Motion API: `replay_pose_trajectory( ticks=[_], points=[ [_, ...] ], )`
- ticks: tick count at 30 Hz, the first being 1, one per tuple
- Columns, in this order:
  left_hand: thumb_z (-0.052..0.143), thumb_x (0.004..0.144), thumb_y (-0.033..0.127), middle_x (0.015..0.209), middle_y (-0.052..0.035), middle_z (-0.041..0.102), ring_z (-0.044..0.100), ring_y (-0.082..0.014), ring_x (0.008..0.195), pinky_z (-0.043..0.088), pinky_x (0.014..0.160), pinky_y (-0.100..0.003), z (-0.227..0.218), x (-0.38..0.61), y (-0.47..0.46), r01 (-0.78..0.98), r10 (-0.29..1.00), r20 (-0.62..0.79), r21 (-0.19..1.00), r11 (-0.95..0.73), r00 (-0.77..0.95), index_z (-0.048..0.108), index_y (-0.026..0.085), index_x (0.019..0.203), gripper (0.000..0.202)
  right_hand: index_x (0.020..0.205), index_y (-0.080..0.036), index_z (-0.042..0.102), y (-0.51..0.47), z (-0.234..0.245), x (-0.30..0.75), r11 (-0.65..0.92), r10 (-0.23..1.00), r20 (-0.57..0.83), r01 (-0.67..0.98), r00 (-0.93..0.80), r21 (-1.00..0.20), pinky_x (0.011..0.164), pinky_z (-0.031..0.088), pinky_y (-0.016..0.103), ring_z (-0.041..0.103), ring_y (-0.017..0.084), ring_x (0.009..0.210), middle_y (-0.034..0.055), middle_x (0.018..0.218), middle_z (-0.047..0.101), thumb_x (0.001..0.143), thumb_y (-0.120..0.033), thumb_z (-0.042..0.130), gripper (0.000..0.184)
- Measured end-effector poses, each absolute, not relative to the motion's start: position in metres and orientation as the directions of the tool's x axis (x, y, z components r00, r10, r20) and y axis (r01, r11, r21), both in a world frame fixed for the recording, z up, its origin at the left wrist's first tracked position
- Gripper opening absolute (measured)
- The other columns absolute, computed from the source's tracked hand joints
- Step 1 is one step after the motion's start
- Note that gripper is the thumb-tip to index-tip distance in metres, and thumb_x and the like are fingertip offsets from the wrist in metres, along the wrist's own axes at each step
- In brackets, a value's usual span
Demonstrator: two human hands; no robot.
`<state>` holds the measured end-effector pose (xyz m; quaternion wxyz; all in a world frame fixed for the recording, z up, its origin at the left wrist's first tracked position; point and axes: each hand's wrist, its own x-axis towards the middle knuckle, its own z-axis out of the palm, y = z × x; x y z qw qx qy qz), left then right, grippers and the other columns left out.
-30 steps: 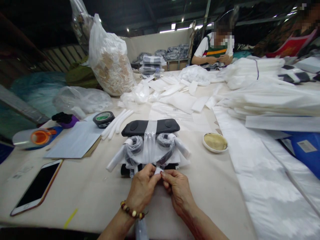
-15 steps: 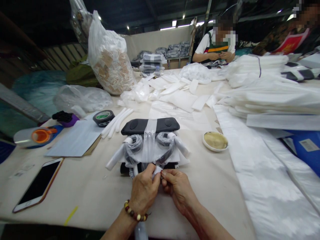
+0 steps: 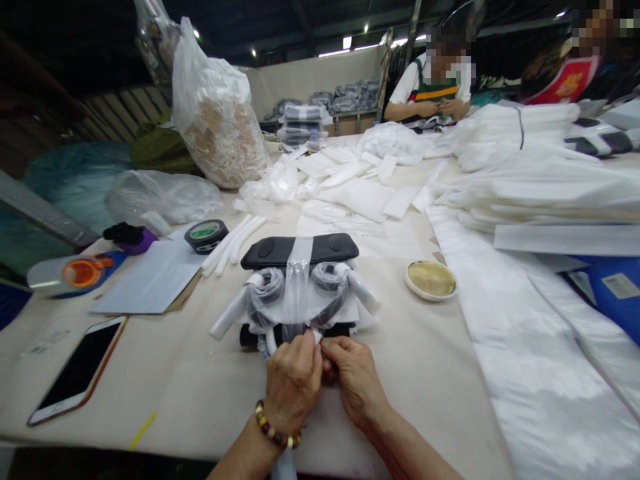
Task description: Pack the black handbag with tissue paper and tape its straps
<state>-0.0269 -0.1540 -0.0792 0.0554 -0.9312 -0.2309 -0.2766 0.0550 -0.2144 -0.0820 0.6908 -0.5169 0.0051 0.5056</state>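
Note:
A black padded item [image 3: 300,251] lies on the table with plastic-wrapped straps [image 3: 270,297] bundled in front of it and a clear plastic strip [image 3: 299,280] running over its middle. My left hand [image 3: 293,383], with a bead bracelet at the wrist, and my right hand [image 3: 353,377] meet at the bundle's near edge. Both pinch a small white piece [image 3: 316,338] at the end of the strip. The fingertips are pressed together, hiding most of that piece.
A phone [image 3: 75,377] lies at the near left, by a paper sheet [image 3: 150,277], tape roll [image 3: 206,236] and white tubes [image 3: 233,243]. A small dish [image 3: 430,280] sits right of the bundle. White bags [image 3: 540,193] pile at right. Other people work at the far end.
Both hands have slid forward toward the bundle, closing tighter on the white piece. The bundle itself has not moved.

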Motion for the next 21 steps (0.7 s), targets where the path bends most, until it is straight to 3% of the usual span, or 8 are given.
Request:
replay_pose_trajectory(
  ticks=[8, 11, 16, 21],
  points=[
    [0.029, 0.089, 0.011, 0.059, -0.0029, 0.053, 0.047, -0.0154, 0.049, 0.034, 0.049, -0.028, -0.084, -0.029, -0.153, 0.420, 0.304, 0.557, -0.090, -0.903, 0.773, 0.053, 0.007, 0.091, 0.024, 0.047, -0.015, 0.052, -0.209, -0.084, 0.056, -0.104, 0.633, -0.502, -0.577, 0.590, -0.810, 0.043, 0.020, 0.022, 0.029, 0.005, 0.043, -0.0070, 0.042, 0.041, 0.055, -0.022, 0.058, 0.012],
    [0.028, 0.088, 0.009, 0.059, -0.0036, 0.052, 0.047, -0.0152, 0.049, 0.035, 0.048, -0.028, -0.085, -0.030, -0.154, 0.416, 0.282, 0.547, -0.135, -0.899, 0.788, 0.052, 0.006, 0.093, 0.025, 0.045, -0.016, 0.049, -0.207, -0.081, 0.057, -0.119, 0.631, -0.526, -0.600, 0.570, -0.791, 0.042, 0.020, 0.022, 0.030, 0.005, 0.043, -0.0065, 0.043, 0.041, 0.053, -0.022, 0.056, 0.012],
    [0.027, 0.085, 0.006, 0.060, -0.0048, 0.051, 0.046, -0.0151, 0.049, 0.036, 0.047, -0.028, -0.086, -0.028, -0.155, 0.412, 0.251, 0.536, -0.203, -0.888, 0.806, 0.052, 0.005, 0.093, 0.026, 0.042, -0.020, 0.040, -0.208, -0.069, 0.062, -0.177, 0.665, -0.587, -0.666, 0.462, -0.725, 0.038, 0.009, 0.022, 0.018, 0.003, 0.035, -0.0100, 0.035, 0.029, 0.052, -0.024, 0.054, 0.017],
    [0.025, 0.083, 0.002, 0.062, -0.0051, 0.049, 0.046, -0.0145, 0.050, 0.037, 0.047, -0.027, -0.084, -0.027, -0.156, 0.406, 0.206, 0.513, -0.315, -0.858, 0.833, 0.052, 0.003, 0.093, 0.029, 0.042, -0.021, 0.032, -0.211, -0.065, 0.067, -0.206, 0.707, -0.598, -0.699, 0.377, -0.685, 0.038, 0.006, 0.022, 0.012, 0.002, 0.034, -0.0114, 0.034, 0.023, 0.050, -0.022, 0.048, 0.017]
  ],
)
